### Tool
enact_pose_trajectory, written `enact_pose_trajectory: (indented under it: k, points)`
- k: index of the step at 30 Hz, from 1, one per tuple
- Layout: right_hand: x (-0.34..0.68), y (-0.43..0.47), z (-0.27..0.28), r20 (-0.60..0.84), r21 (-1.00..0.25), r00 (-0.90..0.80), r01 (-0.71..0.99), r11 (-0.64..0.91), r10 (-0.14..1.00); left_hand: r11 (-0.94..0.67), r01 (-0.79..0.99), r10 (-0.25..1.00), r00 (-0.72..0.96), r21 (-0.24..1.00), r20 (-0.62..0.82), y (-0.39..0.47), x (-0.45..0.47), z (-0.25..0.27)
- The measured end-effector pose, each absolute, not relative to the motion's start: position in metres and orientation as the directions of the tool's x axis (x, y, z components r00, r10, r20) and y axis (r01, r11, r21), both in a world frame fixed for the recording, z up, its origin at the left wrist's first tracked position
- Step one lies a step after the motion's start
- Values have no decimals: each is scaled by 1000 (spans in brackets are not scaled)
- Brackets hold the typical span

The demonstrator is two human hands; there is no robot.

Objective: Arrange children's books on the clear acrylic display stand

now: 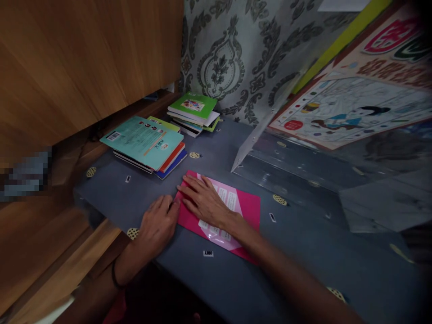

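Note:
A pink book (248, 204) with white text boxes lies flat on the cloth-covered table, its lower part glossy. My right hand (204, 200) rests palm down across its left half, with the fingers stretched out and a little apart. At the book's left edge is my left hand (158, 222), fingers curled and the thumb tip against the edge. What lies under those curled fingers is hidden. A dark band circles my left wrist.
Book stacks stand behind: one topped by a teal book (145, 141), another by a green book (192, 105). A clear plastic sheet (251, 139) rises at the right, near a large colouring picture (357, 112). Wooden panels (91, 54) border the left; patterned wallpaper (221, 67) is behind.

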State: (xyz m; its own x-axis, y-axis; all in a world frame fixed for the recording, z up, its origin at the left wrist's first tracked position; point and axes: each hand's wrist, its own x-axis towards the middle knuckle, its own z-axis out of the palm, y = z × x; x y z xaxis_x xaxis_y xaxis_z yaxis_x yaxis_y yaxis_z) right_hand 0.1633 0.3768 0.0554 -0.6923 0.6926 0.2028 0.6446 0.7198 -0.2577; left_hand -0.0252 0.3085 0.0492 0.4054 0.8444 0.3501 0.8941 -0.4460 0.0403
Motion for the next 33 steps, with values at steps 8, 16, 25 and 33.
enact_pose_trajectory:
  k: [8,16,25,33]
  points:
    - [161,386,57,136,-288,-663,684,670,736,-512,844,815,419,159,400,311,-27,41]
    - [165,387,50,186,-371,-642,656,658,744,-496,863,835,445,94,325,316,-23,46]
    - [174,396,36,353,-569,-551,515,641,756,-538,839,835,517,81,189,362,-15,53]
    - [161,382,44,303,-302,-519,743,597,799,-601,783,793,560,158,241,399,-11,43]
